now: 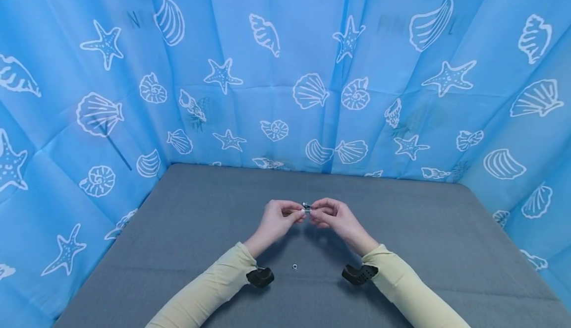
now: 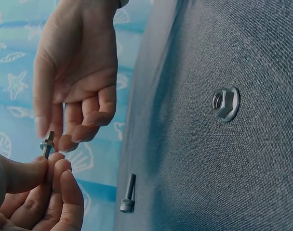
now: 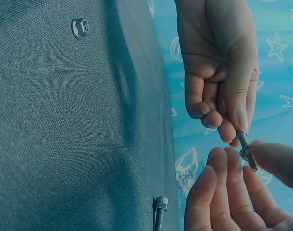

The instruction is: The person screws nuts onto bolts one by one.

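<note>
Bolt [image 3: 253, 163] sits pinched in the left hand [image 1: 276, 220] above the table [image 1: 200, 219]; whether the right hand [image 1: 337, 218] around its tip grips, one cannot tell. Wrist views show a nut [image 3: 245, 153] on it, indistinct in the head view. Two bolts, two nuts: second bolt [image 2: 129, 193] and second nut [image 2: 226, 104] lie on the table.

- Left sleeve [image 1: 207, 288]: long, pale yellow, close-fitting cloth, lightly creased along the forearm.
- Right sleeve [image 1: 412, 286]: matching pale yellow, bunched near the cuff.
- Left wrist camera [image 1: 260, 277]: black, compact casing.
- Right wrist camera [image 1: 358, 274]: black, surface dotted.
- Left hand [image 1: 277, 220], right hand [image 1: 338, 217]: bare.
</note>
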### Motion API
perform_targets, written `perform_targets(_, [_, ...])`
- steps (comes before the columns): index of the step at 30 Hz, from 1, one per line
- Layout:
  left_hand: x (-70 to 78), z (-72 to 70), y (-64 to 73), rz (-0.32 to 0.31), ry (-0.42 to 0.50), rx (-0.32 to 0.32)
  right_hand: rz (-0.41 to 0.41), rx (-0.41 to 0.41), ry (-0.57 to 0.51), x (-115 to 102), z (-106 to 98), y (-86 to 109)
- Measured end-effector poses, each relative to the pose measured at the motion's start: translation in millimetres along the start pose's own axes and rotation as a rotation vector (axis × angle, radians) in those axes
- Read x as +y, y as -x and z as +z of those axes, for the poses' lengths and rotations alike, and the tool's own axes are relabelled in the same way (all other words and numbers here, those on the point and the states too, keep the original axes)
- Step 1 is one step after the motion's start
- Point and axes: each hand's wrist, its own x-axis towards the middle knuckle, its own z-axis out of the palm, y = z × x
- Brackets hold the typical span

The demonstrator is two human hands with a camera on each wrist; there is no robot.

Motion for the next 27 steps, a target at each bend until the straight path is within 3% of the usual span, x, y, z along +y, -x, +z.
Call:
perform_targets(4, [0.8, 0.7, 0.2, -0.007, -0.013, 0.0, -0.023, -0.006, -0.003, 0.2, 0.2, 0.5])
perform_targets(12, [0.0, 1.5, 0.1, -0.006, -0.029, 0.002, 0.028, 0.028, 0.037, -0.3, 0.6, 0.6])
perform_targets(17, [-1.2, 1.8, -0.4, -0.007, -0.02, 0.0, -0.017, 0.027, 0.024, -2.0, 1.0, 0.4])
perform_targets(27, [-0.4, 1.5, 0.8, -0.015, -0.015, 0.003, 0.017, 0.049, 0.051, -2.1, 1.2, -0.1])
